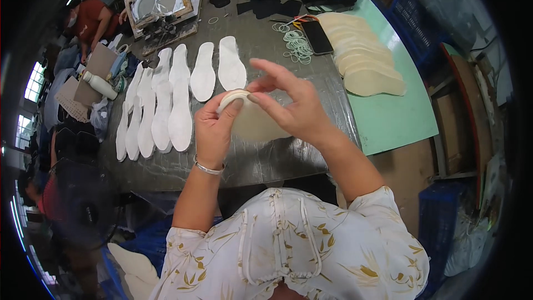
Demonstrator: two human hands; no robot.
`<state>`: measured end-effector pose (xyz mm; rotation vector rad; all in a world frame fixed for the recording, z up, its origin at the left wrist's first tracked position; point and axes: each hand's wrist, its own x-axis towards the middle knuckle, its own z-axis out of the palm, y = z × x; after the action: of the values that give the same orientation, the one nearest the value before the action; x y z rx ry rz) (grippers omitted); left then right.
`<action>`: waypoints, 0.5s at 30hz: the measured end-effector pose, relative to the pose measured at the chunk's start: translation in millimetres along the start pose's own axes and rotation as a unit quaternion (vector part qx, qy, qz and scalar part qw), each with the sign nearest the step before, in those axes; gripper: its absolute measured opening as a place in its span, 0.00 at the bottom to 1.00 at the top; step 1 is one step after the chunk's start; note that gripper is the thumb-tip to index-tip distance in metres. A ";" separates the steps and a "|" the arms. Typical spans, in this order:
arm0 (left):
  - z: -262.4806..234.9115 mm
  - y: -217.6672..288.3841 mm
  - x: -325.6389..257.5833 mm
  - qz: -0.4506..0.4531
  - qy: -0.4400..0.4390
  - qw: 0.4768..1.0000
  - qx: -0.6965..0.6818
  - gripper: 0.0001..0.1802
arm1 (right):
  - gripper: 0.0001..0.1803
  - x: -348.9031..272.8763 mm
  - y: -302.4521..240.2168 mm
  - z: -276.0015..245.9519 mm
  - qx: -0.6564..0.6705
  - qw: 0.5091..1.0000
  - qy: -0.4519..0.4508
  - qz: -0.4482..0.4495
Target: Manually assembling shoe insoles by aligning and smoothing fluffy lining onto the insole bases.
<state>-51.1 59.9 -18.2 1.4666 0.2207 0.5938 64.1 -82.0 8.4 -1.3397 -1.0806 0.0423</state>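
Observation:
Above the near middle of the table, my left hand is closed around a pale insole-like piece, bent into a curve. Its thumb presses the near face of the piece. My right hand meets the right end of the same piece, thumb and a finger at its edge, while another finger sticks up free. Below the hands a cream sheet-like piece lies on the table, partly covered by them. Just beyond, white insoles lie in a row, several overlapping toward the left.
On the dark table, rubber bands and a black phone lie right of centre. Cream insoles overlap on a green board. A framed screen stands far left, near a white bottle. Other people are beyond the table.

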 end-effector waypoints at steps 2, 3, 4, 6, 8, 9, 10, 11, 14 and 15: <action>-2.3 -6.8 0.4 0.002 0.022 0.993 -0.115 0.16 | 0.19 -7.4 12.8 0.6 0.092 0.993 0.045 0.049; -2.1 -7.7 0.9 0.005 0.029 0.990 -0.139 0.16 | 0.16 -10.3 17.6 -2.8 0.057 0.998 0.030 0.025; -1.2 -8.3 1.3 0.003 0.030 0.990 -0.137 0.16 | 0.14 -12.0 21.3 -6.2 0.022 1.000 0.012 0.002; 0.2 -8.9 1.6 -0.007 0.026 0.988 -0.153 0.15 | 0.12 -16.3 20.0 -2.5 0.000 1.000 0.012 -0.010; 1.0 -12.4 0.2 -0.010 0.020 0.988 -0.155 0.15 | 0.09 -18.6 19.2 1.3 -0.025 0.999 0.014 -0.022; 1.6 -13.9 -0.7 -0.010 0.015 0.987 -0.158 0.15 | 0.08 -19.6 20.3 3.5 -0.043 0.998 0.024 -0.024; 3.0 -15.2 -1.0 -0.013 0.014 0.987 -0.158 0.15 | 0.06 -19.9 22.0 5.4 -0.063 0.997 0.034 -0.026; 4.6 -16.6 -1.8 -0.010 0.015 0.985 -0.170 0.15 | 0.04 -19.3 24.2 6.9 -0.087 0.994 0.044 -0.050; 0.8 -19.7 -2.4 -0.032 0.014 0.988 -0.150 0.16 | 0.05 -21.8 30.8 9.4 -0.071 0.997 0.024 -0.016; -1.8 -21.0 -1.5 -0.052 0.011 0.992 -0.118 0.16 | 0.09 -22.8 33.2 3.8 -0.034 0.999 -0.012 0.036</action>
<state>-48.2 60.8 -39.1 1.2134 0.2344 0.5318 67.0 -82.5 -31.9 -1.4418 -1.0607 0.0755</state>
